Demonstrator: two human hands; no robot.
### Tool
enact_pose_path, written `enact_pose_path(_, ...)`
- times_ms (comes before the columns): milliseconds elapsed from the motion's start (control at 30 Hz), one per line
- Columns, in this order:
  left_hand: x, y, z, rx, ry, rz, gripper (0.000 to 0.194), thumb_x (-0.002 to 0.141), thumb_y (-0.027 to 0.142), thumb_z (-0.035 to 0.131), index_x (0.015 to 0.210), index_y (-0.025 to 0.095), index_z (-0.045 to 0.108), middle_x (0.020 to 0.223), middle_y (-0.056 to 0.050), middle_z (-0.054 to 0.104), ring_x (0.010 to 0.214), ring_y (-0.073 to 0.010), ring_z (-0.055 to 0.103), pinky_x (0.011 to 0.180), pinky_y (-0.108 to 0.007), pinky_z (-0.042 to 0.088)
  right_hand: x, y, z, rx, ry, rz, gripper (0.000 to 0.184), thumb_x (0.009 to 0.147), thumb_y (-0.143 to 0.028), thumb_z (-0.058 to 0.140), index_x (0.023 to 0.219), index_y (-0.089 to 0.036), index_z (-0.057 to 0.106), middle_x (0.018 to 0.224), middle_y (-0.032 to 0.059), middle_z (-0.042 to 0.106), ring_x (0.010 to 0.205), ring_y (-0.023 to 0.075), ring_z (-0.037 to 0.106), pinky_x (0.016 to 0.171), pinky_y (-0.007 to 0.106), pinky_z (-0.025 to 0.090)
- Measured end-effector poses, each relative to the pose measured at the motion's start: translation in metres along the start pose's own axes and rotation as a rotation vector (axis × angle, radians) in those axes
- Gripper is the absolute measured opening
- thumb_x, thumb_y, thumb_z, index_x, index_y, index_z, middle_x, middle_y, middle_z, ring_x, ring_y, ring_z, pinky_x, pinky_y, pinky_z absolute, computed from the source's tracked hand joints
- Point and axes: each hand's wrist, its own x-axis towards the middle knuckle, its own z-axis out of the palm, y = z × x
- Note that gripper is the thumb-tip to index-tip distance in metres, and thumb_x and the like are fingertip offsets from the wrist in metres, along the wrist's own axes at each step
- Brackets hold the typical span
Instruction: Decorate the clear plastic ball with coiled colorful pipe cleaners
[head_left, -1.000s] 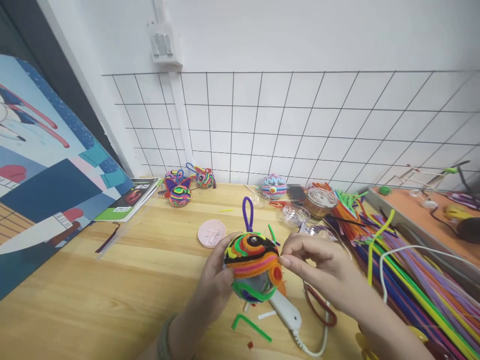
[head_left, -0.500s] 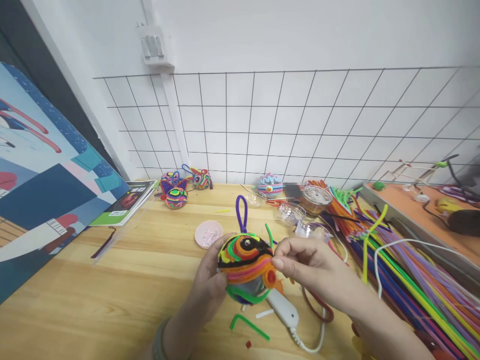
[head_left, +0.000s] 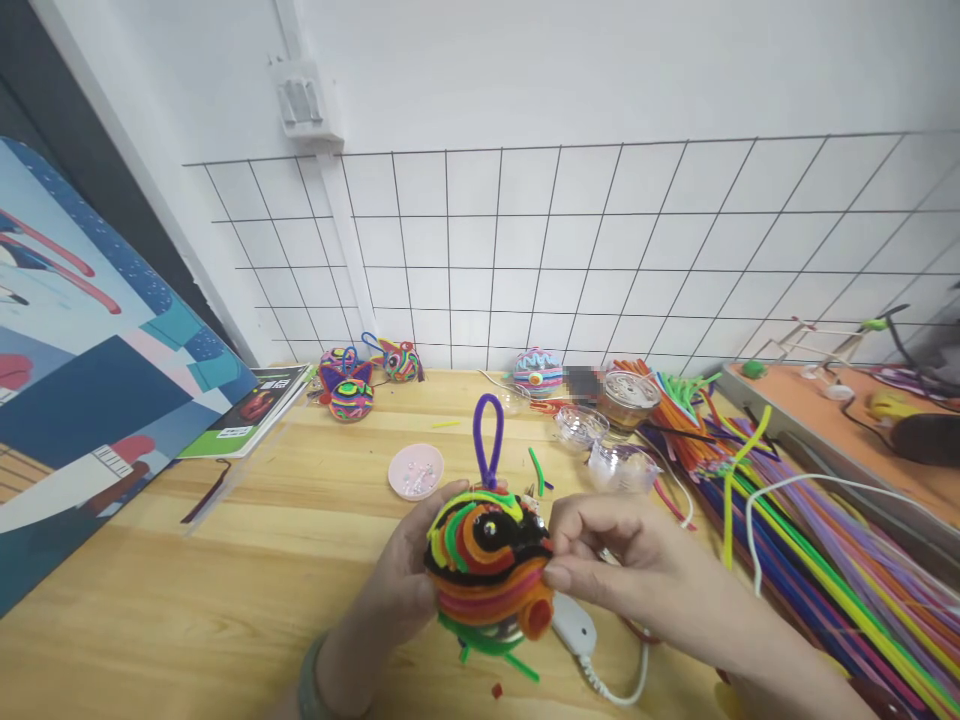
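Note:
My left hand [head_left: 394,590] wraps round a ball ornament [head_left: 480,575] covered in coloured pipe cleaners, with a black eye shape, an orange mouth-like ring and a purple hanging loop [head_left: 489,430] on top. Thumb and forefinger of my right hand [head_left: 622,550] pinch at the ornament's right edge, by the end of the black and orange strips; what lies between them is hidden. Below the ball, part of a green pipe cleaner [head_left: 523,668] shows on the table. A white handled tool with a coiled cord [head_left: 576,625] lies partly hidden behind the ball.
A pink dish [head_left: 409,488] of small beads stands behind my left hand. Finished ornaments [head_left: 350,398] sit by the wall. Clear plastic shells [head_left: 581,428] and a round tin [head_left: 631,395] are at back right. Bundled pipe cleaners [head_left: 825,560] fill the right side.
The ornament has come lower and turned a little, now covering much of the bent green pipe cleaner and tool. My right hand still pinches at its right edge.

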Motion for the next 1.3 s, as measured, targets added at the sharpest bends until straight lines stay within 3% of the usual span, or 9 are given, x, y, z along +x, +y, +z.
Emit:
enact_pose_path(200,0.001,0.004,0.004,0.0,-0.091,-0.002,0.065,0.057,0.032,0.086,0.119,0.028,0.065,0.122,-0.009,0.068,0.11,-0.0303,0.063,0.095,-0.039,0.049,-0.009,-0.008,0.005,-0.34,0.072,-0.175,0.034,0.086,-0.043,0.063,0.064,-0.02,0.052,0.057,-0.0055,0.043,0.053,0.0086,0.039,0.048,0.021,0.031)
enact_pose_path(367,0.003,0.008,0.008,0.035,-0.13,0.026,0.058,0.062,0.026,0.084,0.117,0.031,0.067,0.118,-0.005,0.07,0.107,-0.0254,0.065,0.092,-0.033,0.05,-0.014,-0.013,0.001,-0.622,0.13,-0.387,0.03,0.091,-0.04,0.057,0.068,-0.02,0.053,0.059,-0.0038,0.05,0.052,0.0088,0.044,0.047,0.021,0.032)
enact_pose_path(533,0.005,0.011,0.013,0.086,-0.109,0.043,0.059,0.061,0.032,0.084,0.117,0.029,0.067,0.113,-0.006,0.072,0.103,-0.0255,0.067,0.09,-0.033,0.051,-0.015,-0.013,-0.003,-0.76,0.149,-0.519,0.027,0.096,-0.037,0.051,0.075,-0.02,0.056,0.064,-0.0018,0.056,0.055,0.0096,0.051,0.051,0.021,0.037)
enact_pose_path(700,0.006,0.004,0.006,0.09,-0.117,0.074,0.062,0.062,0.033,0.083,0.121,0.031,0.064,0.128,-0.005,0.064,0.112,-0.0246,0.063,0.094,-0.033,0.05,-0.013,-0.009,-0.004,-0.815,0.156,-0.545,0.031,0.098,-0.036,0.044,0.076,-0.018,0.058,0.066,0.0003,0.059,0.058,0.011,0.056,0.053,0.022,0.039)
enact_pose_path(833,0.006,0.001,0.001,0.091,-0.102,0.096,0.062,0.063,0.023,0.083,0.122,0.03,0.063,0.127,-0.006,0.065,0.114,-0.0246,0.061,0.095,-0.033,0.049,-0.012,-0.006,-0.002,-0.777,0.174,-0.532,0.036,0.1,-0.037,0.041,0.075,-0.018,0.058,0.063,-0.0005,0.059,0.056,0.0106,0.056,0.052,0.022,0.039)
enact_pose_path(1300,0.005,0.003,0.0,0.093,-0.086,0.113,0.064,0.061,0.02,0.084,0.12,0.032,0.064,0.131,-0.004,0.062,0.115,-0.0256,0.061,0.095,-0.034,0.05,-0.009,-0.001,-0.002,-0.688,0.164,-0.495,0.033,0.098,-0.035,0.045,0.077,-0.018,0.063,0.071,0.0014,0.059,0.064,0.012,0.056,0.058,0.023,0.042)
